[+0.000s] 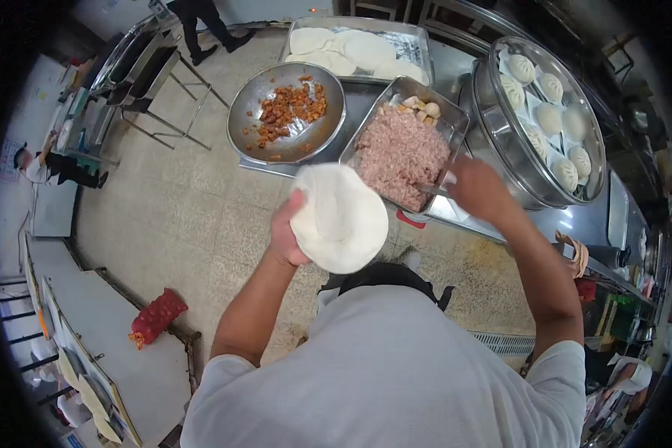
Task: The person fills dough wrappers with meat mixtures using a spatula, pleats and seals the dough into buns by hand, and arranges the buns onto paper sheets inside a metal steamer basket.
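Note:
A round, flat dough wrapper (340,220) lies across my left hand (285,233), whose thumb rests over its edge. It is held up in front of my chest, and its middle sags slightly. My right hand (478,188) is closed around a flat metal spatula (433,190). The spatula's tip is in the raw minced meat (402,145) at the near right of a rectangular metal pan (459,119). Pale chunks (423,109) sit at the far end of that pan. My fingers hide the spatula's handle.
Left of the pan stands a steel bowl (237,112) of reddish-brown filling (295,108). Behind is a tray (418,37) of dough wrappers (369,49). At right, a stacked steamer (493,138) holds several pleated buns (566,173). A red mesh sack (159,316) lies at lower left. Other people stand farther off.

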`<state>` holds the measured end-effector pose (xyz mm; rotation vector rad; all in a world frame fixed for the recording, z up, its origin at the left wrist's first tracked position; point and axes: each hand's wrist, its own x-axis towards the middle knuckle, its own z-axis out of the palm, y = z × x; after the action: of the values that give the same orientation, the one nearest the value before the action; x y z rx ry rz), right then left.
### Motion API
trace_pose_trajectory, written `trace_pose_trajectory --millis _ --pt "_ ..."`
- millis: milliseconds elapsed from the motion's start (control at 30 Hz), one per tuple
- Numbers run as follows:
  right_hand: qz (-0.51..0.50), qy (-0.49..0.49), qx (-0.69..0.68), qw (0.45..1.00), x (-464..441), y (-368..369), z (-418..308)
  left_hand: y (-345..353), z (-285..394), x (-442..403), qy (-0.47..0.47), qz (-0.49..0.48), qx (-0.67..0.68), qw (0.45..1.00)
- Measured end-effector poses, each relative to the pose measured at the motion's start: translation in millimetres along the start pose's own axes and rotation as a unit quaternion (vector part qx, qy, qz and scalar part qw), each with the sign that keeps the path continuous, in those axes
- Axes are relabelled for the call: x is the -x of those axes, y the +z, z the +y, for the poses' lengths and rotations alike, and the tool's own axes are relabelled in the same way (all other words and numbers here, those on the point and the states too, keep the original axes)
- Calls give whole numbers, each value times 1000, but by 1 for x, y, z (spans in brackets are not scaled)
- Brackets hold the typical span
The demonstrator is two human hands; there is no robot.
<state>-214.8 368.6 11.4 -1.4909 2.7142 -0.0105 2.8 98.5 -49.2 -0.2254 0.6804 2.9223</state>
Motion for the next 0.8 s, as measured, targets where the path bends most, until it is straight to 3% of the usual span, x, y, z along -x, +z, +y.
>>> trace_pose_trajectory --millis 67,100,133,167,233,267,333,400,467,533,567,600,700,733,800 --pt "-92 -32 136 986 34 30 3 -6 -19 8 36 3 -4 999" --pt "-88 -36 135 986 36 44 -3 -6 -26 13 71 8 -10 997" --pt "-90 18 118 989 36 57 -11 1 -31 18 122 -51 54 990" --pt "-94 70 102 988 35 65 -15 7 -33 22 126 -46 54 990" --pt "-101 77 106 986 25 66 -18 14 -33 29 175 -105 214 955" --pt "-106 91 112 984 21 66 -19 -1 -30 32 180 -104 214 954" --pt "-112 72 128 983 18 44 -12 -38 -17 40 115 51 119 985" --pt "-119 57 147 980 14 3 -13 -55 -4 56 146 45 78 985" --pt "-98 104 129 981 17 -36 -24 -55 5 67 169 40 41 984" --pt "-83 121 79 986 20 -32 -26 -38 21 75 243 -104 187 946" --pt "-66 140 25 988 23 -27 -23 -51 23 78 250 -105 190 944" --pt "-122 182 2 976 26 -6 -16 -71 23 81 261 -69 194 943" --pt "-183 188 77 962 36 25 -11 -87 33 96 292 -24 156 943" --pt "-155 184 87 967 29 10 -24 -87 37 99 311 -15 108 944" --pt "-115 187 53 974 4 -19 -46 -90 39 105 335 -50 156 928"
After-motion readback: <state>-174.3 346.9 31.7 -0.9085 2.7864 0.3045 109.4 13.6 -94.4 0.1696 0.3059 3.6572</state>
